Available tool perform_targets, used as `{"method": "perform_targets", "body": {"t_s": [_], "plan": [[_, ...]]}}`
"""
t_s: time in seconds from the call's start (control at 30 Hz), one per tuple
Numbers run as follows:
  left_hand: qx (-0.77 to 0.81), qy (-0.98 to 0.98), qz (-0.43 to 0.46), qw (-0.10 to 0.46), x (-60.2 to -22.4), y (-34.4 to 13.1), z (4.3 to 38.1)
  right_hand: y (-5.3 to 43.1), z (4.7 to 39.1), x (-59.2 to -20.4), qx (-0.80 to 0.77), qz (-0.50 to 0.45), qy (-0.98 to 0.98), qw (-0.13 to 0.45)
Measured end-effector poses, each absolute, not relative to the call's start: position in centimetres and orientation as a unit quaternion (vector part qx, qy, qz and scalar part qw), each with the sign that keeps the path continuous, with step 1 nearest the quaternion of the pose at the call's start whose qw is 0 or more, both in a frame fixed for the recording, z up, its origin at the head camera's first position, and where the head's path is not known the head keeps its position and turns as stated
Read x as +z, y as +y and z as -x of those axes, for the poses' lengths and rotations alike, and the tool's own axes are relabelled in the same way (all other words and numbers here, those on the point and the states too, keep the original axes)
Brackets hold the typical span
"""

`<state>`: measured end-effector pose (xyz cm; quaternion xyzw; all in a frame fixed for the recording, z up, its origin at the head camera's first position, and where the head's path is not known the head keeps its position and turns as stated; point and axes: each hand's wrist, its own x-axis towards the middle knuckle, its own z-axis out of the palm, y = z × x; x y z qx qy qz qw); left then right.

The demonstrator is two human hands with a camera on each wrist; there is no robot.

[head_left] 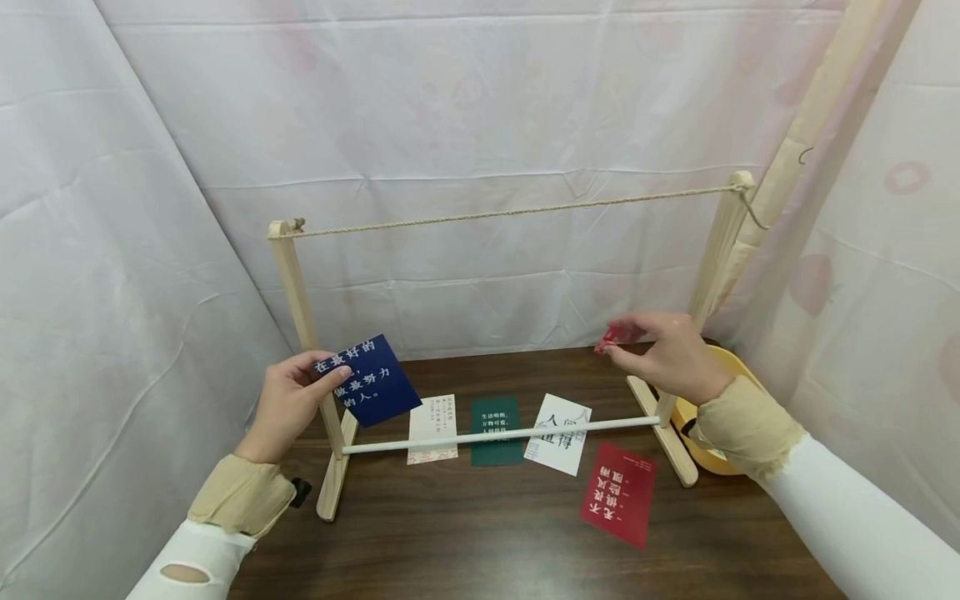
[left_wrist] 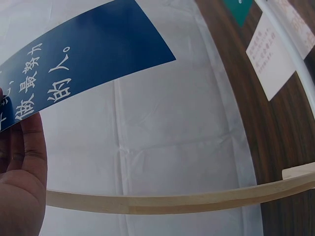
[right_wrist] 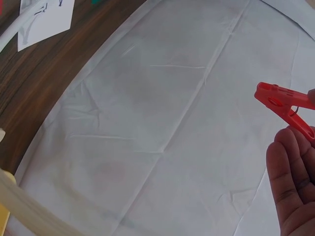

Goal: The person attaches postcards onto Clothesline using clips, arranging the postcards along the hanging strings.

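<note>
My left hand [head_left: 288, 406] pinches a dark blue card [head_left: 378, 389] with white Chinese lettering by its left edge, thumb across the front. The card is held up beside the left post of a wooden frame [head_left: 300, 292]. At the right, my right hand [head_left: 670, 350] holds a red clothespin [head_left: 609, 337] between thumb and fingers; in the right wrist view the clothespin [right_wrist: 280, 101] points away from the fingertips. A twine line [head_left: 480, 215] runs between the tops of the two posts, above both hands, with nothing hanging on it.
On the brown table [head_left: 465, 533] lie a cream card [head_left: 432, 417], a green card [head_left: 495, 450], a white card [head_left: 558, 450] and a red card [head_left: 618, 493]. A white rod [head_left: 450, 441] crosses low between the posts. Behind the right post stands a yellow basket [head_left: 723, 467].
</note>
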<state>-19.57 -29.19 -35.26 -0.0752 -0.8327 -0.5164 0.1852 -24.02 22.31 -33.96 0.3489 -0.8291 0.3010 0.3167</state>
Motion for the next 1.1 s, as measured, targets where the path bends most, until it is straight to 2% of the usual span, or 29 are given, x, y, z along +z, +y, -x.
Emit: {"method": "perform_targets", "body": {"t_s": [0.3, 0.8, 1.1], "plan": [[-0.515, -0.834, 0.068, 0.185, -35.1, -29.2, 20.0, 21.3, 24.4, -33.8, 0.3, -0.361, -0.818, 0.333], [-0.52, -0.826, 0.093, 0.197, -34.4, -28.9, 20.2, 18.9, 24.2, -32.7, 0.316, -0.359, -0.822, 0.31], [-0.521, -0.824, 0.098, 0.199, -34.1, -28.9, 20.1, 17.8, 24.8, -32.3, 0.311, -0.383, -0.805, 0.328]]}}
